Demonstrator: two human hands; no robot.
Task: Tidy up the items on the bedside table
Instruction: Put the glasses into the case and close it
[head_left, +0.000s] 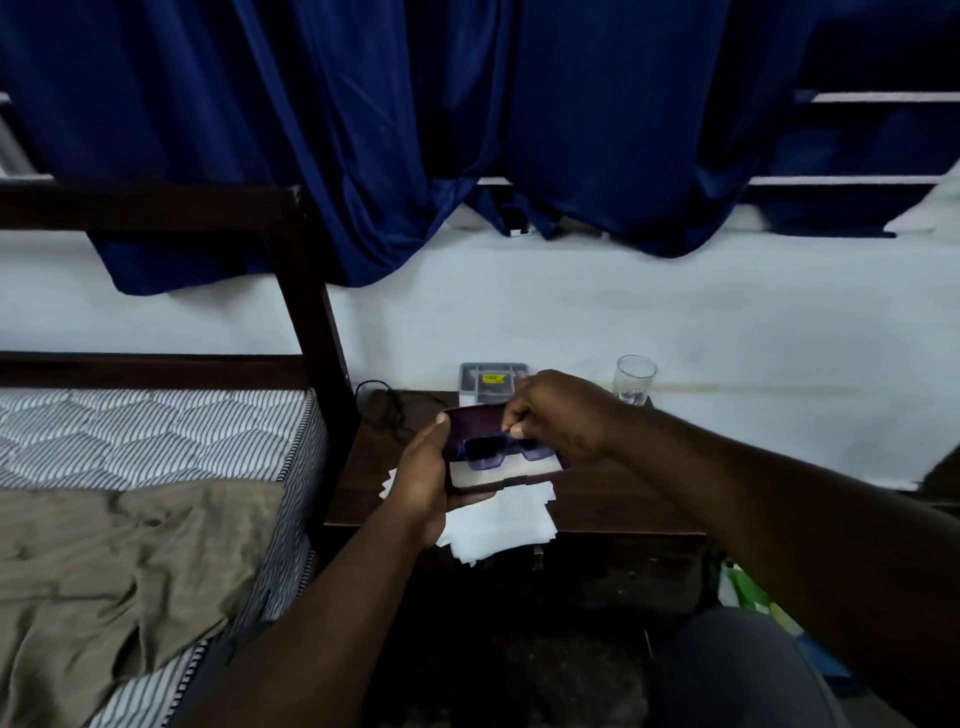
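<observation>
My left hand (423, 480) grips an open dark purple glasses case (475, 423) from its left end, just above the dark wooden bedside table (613, 493). Blue-tinted sunglasses (485, 451) sit in the case's mouth. My right hand (563, 415) pinches the sunglasses at the bridge from above. Beneath the case lies a loose pile of white paper sheets (498, 519), hanging over the table's front edge.
At the table's back stand a small grey box with a yellow label (492, 378) and a clear drinking glass (635, 378). A black cable (387, 402) lies at the back left. The bed with a striped mattress (156, 431) is on the left; blue curtains (467, 130) hang above.
</observation>
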